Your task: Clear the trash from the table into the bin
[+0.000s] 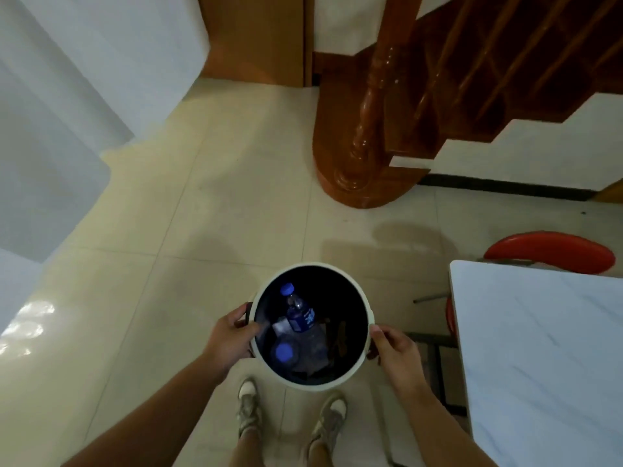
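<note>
A round bin with a pale rim and dark inside is in front of me, above my shoes. Inside it lie a clear plastic bottle with a blue cap and blue label, a second blue-capped bottle, and some pale wrappers. My left hand grips the bin's left rim, thumb over the edge. My right hand grips the right rim. The white marble-patterned table stands at the right, its visible top bare.
A red stool stands behind the table's far edge. A wooden stair post and curved bottom step rise ahead on the right. White walls run along the left. A wooden door frame is at the back. The floor is pale tile.
</note>
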